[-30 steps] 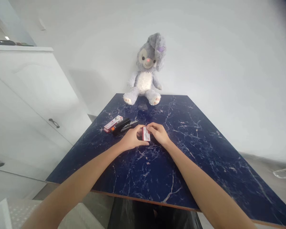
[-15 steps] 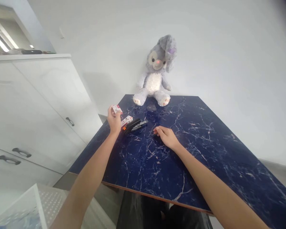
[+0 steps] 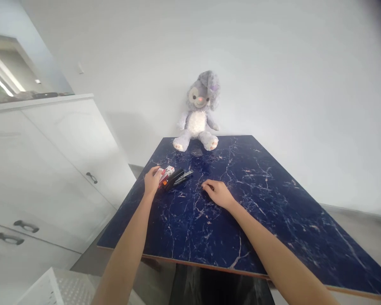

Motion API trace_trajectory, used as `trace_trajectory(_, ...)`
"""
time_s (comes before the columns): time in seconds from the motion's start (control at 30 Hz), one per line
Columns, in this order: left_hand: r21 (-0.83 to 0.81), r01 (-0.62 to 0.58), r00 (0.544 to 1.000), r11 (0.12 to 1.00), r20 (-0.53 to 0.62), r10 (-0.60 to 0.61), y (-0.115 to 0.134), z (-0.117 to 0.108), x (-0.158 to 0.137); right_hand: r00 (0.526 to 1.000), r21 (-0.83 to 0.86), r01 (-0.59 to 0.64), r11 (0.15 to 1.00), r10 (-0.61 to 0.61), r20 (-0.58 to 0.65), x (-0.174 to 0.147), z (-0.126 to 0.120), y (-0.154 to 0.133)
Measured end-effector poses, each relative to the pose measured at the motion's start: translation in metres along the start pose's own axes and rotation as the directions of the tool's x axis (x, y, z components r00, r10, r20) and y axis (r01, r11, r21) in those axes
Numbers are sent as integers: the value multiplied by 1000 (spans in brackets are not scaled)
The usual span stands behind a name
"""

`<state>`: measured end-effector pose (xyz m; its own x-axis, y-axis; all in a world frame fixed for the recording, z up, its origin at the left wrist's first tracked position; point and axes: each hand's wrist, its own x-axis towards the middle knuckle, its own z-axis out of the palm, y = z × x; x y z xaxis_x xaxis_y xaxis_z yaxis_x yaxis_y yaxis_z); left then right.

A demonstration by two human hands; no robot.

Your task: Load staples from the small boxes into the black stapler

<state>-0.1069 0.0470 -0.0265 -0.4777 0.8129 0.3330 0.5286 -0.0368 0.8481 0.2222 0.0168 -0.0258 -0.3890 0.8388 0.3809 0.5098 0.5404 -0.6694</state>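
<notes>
Use your left hand (image 3: 150, 181) softly by the red-and-white box (image 3: 169, 170) near the table's (image 3: 190, 231) left edge; I can't tell if it pinches.

The left hand (image 3: 151, 182) has lowered beside the red-and-white carton (image 3: 169, 170).

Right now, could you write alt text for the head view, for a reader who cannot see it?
A person's bare left hand is at a red-and-white rectangular box beside a black-and-silver stapler on a dark blue, marble-patterned table. The bare right hand is loosely curled nearby; a grey plush toy sits at the far edge.
</notes>
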Motion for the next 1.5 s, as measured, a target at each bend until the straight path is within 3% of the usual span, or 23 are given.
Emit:
trace_trajectory(0.13, 43, 44, 997, 998, 56, -46, 1, -3, -6, 999, -20, -20, 1000, 19, -28, 2, 6, 2)
trace_trajectory(0.3, 159, -15, 990, 987, 142, -8, 6, -5, -15, 972, -66, -225, 972, 219, -90, 14, 27, -1)
trace_trajectory(0.43, 200, -117, 976, 973, 202, 76, 10, -7, -23, 955, -163, -290, 943, 276, -106, 37, 46, -11)
trace_trajectory(0.67, 167, -146, 973, 975, 201, 111, 9, -8, -27, 995, -207, -82, 975, 90, 30, 47, 59, -17)
trace_trajectory(0.83, 162, -172, 973, 972, 182, 142, 12, -6, -29, 990, -242, 68, 968, -35, 135, 41, 61, -19)
trace_trajectory(0.97, 129, -228, 955, 965, 223, 195, 13, -6, -33, 988, -228, 84, 970, -51, 148, 41, 63, -17)
trace_trajectory(1.17, 130, -312, 925, 941, 267, 269, 19, -7, -41, 1000, -110, 3, 994, -5, -17, 36, 62, -12)
trace_trajectory(1.33, 167, -368, 902, 915, 303, 308, 27, -1, -46, 1000, -140, 13, 990, -11, 16, 30, 60, -19)
trace_trajectory(1.5, 61, -396, 854, 916, 392, 343, 36, 11, -53, 1000, -146, 2, 989, -2, 6, 31, 57, -24)
